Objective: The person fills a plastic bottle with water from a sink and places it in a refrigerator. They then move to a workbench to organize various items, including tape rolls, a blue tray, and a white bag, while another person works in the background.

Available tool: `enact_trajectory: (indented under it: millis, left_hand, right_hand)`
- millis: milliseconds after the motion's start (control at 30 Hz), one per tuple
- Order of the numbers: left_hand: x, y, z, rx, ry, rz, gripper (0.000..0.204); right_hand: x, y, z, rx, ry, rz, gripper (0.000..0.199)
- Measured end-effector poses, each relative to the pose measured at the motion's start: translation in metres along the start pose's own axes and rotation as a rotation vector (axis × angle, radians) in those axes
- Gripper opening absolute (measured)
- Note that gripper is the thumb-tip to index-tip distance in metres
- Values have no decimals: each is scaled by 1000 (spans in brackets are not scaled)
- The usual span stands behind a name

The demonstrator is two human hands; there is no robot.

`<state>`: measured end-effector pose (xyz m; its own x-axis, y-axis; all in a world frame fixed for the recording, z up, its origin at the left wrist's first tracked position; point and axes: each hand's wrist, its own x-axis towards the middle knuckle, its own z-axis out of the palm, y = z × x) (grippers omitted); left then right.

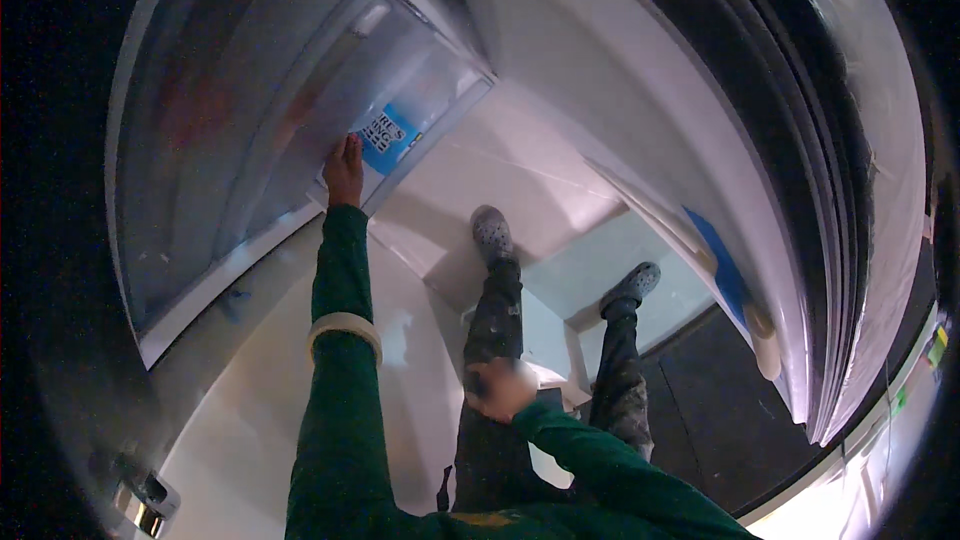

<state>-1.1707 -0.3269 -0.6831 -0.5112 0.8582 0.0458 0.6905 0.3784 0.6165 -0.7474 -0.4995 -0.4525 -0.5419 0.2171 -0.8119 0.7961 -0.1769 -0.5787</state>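
Note:
My left hand reaches far out to a framed, cloudy see-through panel. Its fingers are drawn together at the left edge of a flat blue-and-white card with print on it, and appear to grip it; the fingertips are partly hidden. A pale ring circles my left forearm over the green sleeve. Above my left thigh, my right hand is blurred on one side, its fingers curled. Something dark shows at those fingers, too unclear to name.
Several large dark and white sheets lean upright along the right. A blue-and-cream flat tool shows against them. My grey clogs rest on a pale floor and a pale step. Dark floor tiles lie to the right.

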Motion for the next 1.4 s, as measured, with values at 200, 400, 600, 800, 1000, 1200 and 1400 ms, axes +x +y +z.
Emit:
enact_trajectory:
  millis: [200, 400, 600, 800, 1000, 1200, 1400]
  left_hand:
    - [6, 8, 26, -100, -61, -59, 34]
    - [12, -31, 41, 272, -34, -20, 47]
    - [9, -92, 50, 331, 16, 244, 48]
    - [3, -52, 33, -345, -59, 25, 48]
    - [-49, 73, -16, -1176, -81, -840, 42]
    - [-133, 336, -110, -968, -285, -623, 31]
    - [-187, 628, -187, -616, -379, 86, 39]
  right_hand:
    - [8, 2, 3, 49, 82, -20, 56]
    - [8, -4, 0, 81, 88, 10, 56]
    - [13, -6, -4, 78, 108, -4, 55]
    - [11, -4, 2, 51, 140, -37, 57]
    - [8, -13, -17, -41, 53, 3, 55]
    - [-39, -1, -60, -147, 102, -163, 51]
    - [-205, 44, -151, -153, 120, -18, 45]
